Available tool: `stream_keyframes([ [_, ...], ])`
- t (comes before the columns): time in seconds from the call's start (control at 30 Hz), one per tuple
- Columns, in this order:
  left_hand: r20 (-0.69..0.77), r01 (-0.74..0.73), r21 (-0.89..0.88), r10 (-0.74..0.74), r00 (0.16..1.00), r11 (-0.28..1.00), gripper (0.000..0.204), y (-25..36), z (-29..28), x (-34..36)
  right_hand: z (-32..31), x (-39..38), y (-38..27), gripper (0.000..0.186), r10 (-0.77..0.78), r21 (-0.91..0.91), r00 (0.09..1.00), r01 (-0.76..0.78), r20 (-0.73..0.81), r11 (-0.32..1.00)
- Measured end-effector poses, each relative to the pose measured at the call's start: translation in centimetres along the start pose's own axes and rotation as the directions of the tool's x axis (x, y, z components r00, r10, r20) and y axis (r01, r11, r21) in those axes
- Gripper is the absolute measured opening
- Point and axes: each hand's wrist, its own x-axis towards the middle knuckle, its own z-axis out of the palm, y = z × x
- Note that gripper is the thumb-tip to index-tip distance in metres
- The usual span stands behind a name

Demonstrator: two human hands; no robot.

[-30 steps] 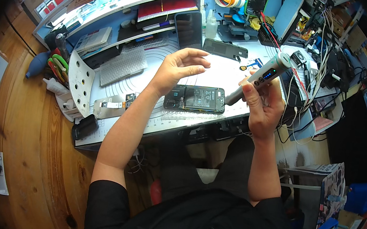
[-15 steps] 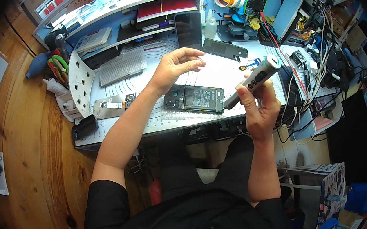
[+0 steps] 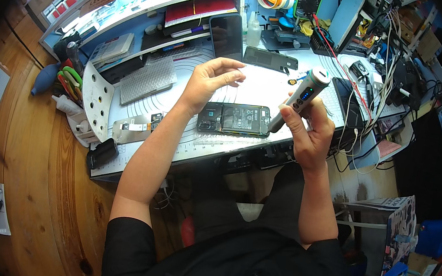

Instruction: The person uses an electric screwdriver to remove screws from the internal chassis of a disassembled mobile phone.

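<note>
My right hand [image 3: 313, 135] is closed round a grey cordless electric screwdriver [image 3: 300, 99] with a row of small blue lights lit. The tool slants down to the left, and its dark nose is at the right end of an opened phone [image 3: 242, 119]; its tip is too small to make out. A battery and inner parts show in the phone, which lies on bubble wrap [image 3: 221, 139] near the table's front edge. Above the phone's left half, my left hand [image 3: 213, 82] hovers with fingers loosely bent and the thumb apart from the index finger. I see nothing in it.
A flat phone panel [image 3: 271, 60] lies behind, beside a phone leaning on the shelf [image 3: 226, 34]. Bubble wrap [image 3: 148, 82] and a metal plate with a small ribbon part [image 3: 136, 127] are at left. Cables [image 3: 362, 118] tangle at right. A dark phone [image 3: 346, 95] lies near them.
My right hand and the screwdriver have shifted slightly left and down, and the tool's blue lights have come on. The left hand has hardly moved.
</note>
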Motion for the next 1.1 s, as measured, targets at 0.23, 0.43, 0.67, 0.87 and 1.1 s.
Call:
stream_keyframes([
  [0.23,0.113,0.018,0.479,-0.081,0.990,0.877,0.036,0.6,0.3,-0.4,0.1,-0.1,-0.2,0.022,0.008,0.025,1.000,-0.008,0.002,1.000],
  [0.43,0.214,0.003,0.602,-0.165,0.963,0.799,0.042,0.8,0.9,-0.7,0.1,-0.3,0.2,0.023,-0.004,0.022,1.000,0.003,0.003,1.000],
  [0.67,0.201,0.053,0.577,-0.204,0.958,0.815,0.043,0.5,0.8,-0.5,0.1,-0.3,0.1,0.023,-0.013,0.033,1.000,0.013,0.004,0.999],
  [0.87,0.193,0.061,0.587,-0.212,0.958,0.807,0.043,0.4,0.7,-0.8,0.1,-0.7,0.2,0.025,-0.043,0.023,0.999,0.043,0.002,0.999],
  [1.1,0.206,0.044,0.586,-0.201,0.958,0.809,0.044,0.3,0.6,-0.6,0.3,-0.6,0.8,0.025,-0.108,0.134,0.992,0.115,-0.062,0.984],
])
